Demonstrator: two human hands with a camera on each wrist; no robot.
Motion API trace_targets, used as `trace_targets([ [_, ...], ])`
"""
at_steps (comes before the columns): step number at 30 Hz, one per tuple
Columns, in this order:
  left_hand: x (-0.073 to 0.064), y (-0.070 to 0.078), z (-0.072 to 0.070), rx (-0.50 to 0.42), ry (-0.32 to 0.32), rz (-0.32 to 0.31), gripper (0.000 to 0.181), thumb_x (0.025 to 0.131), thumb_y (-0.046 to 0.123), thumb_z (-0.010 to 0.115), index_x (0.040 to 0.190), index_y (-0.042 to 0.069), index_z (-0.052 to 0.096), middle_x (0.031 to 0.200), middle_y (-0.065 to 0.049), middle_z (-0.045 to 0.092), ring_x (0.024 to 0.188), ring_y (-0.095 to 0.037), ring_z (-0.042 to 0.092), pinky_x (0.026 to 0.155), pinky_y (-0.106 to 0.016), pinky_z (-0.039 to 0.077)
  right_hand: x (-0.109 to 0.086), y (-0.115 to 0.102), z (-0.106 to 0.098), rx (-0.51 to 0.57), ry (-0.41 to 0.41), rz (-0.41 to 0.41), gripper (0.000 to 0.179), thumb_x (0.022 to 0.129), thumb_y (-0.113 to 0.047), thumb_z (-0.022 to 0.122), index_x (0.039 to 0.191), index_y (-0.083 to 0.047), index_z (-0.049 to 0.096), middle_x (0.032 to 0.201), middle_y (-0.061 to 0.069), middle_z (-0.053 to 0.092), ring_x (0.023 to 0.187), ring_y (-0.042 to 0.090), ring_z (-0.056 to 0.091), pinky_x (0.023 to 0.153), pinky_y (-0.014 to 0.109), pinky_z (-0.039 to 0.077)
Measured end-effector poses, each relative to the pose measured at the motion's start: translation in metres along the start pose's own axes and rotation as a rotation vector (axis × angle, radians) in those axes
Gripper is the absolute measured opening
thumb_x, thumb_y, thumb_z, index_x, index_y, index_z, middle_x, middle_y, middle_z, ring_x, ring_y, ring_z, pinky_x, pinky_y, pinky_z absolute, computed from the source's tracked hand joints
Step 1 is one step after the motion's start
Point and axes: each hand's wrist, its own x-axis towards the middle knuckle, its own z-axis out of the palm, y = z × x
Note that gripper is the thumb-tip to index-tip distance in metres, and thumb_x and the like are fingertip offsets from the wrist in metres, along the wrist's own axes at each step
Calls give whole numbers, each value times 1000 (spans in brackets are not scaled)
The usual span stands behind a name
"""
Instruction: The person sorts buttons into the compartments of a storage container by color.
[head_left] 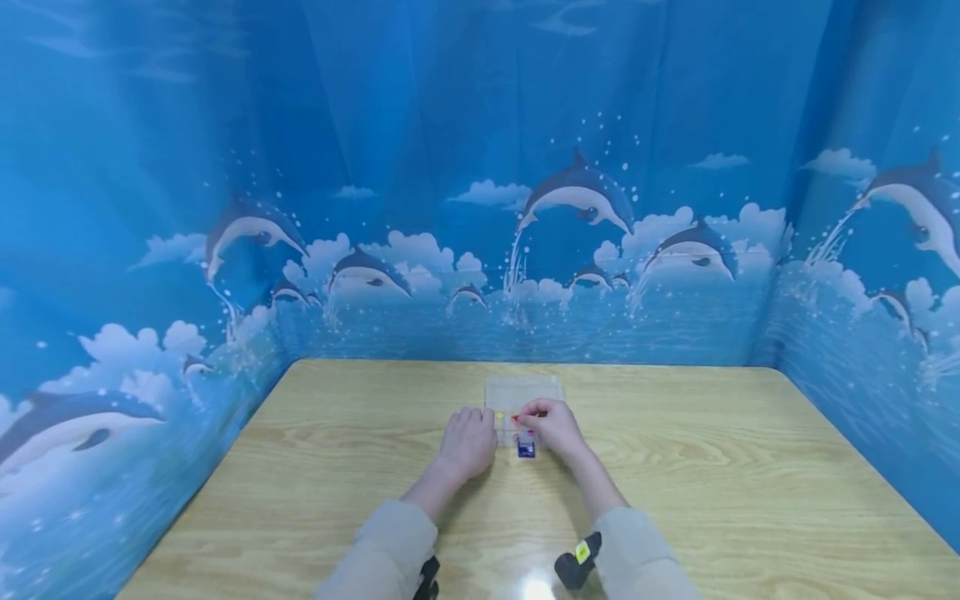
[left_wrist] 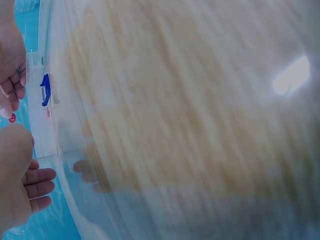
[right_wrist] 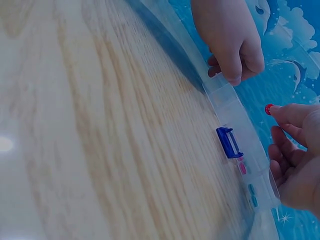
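A clear plastic compartment box [head_left: 523,388] with its lid up stands near the back of the table, its blue latch [right_wrist: 229,142] facing the person. Over the box, my right hand [head_left: 553,423] pinches a small red button [right_wrist: 269,109] between thumb and forefinger; its other fingers are loosely bent. My left hand [head_left: 469,442] holds the box's left end, with thumb and fingers about the edge in the right wrist view. Inside the box lie a yellow piece [head_left: 499,415], a pink piece [right_wrist: 242,166] and teal pieces [right_wrist: 252,195].
The wood-grain table [head_left: 712,483] extends around the box on both sides and in front. A blue curtain printed with dolphins [head_left: 420,167] hangs behind and at both sides. Dark wrist cameras [head_left: 577,562] sit at the sleeves.
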Motion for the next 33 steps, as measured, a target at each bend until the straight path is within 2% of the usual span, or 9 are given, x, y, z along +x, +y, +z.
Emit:
trace_targets([
  [8, -2, -1, -3, -7, 25, 9, 21, 93, 23, 51, 105, 6, 54, 85, -6, 53, 82, -20, 48, 78, -34, 43, 0, -3, 3, -15, 26, 8, 7, 80, -5, 67, 81, 1, 65, 74, 3, 60, 70, 16, 51, 65, 29, 42],
  [15, 0, -2, 0, -6, -12, 0, 23, 94, 25, 50, 107, 6, 53, 88, -6, 54, 85, -20, 49, 80, -34, 44, 0, -3, 4, -45, 21, 12, 5, 79, -4, 67, 80, 1, 65, 74, 3, 60, 70, 16, 51, 65, 29, 42],
  [21, 0, -2, -1, -15, -22, -2, 21, 93, 25, 50, 105, 7, 53, 86, -5, 52, 82, -20, 49, 78, -34, 43, 0, -3, 1, -7, 3, 27, 6, 80, -4, 67, 82, 1, 65, 77, 4, 61, 73, 17, 53, 68, 30, 44],
  [29, 1, -5, -1, -24, 7, 0, 19, 93, 25, 52, 98, 7, 54, 82, -6, 51, 80, -20, 47, 75, -34, 43, 0, -3, -18, 60, -7, 58, 6, 85, -6, 63, 86, -1, 65, 85, 6, 63, 84, 20, 56, 79, 37, 45],
  [33, 1, -10, 1, -37, -2, -18, 22, 94, 25, 49, 100, 5, 56, 85, -7, 52, 83, -21, 48, 79, -35, 43, -2, -5, -33, 56, -9, 78, 9, 87, -8, 60, 91, 0, 64, 90, 9, 62, 89, 23, 55, 83, 41, 44],
])
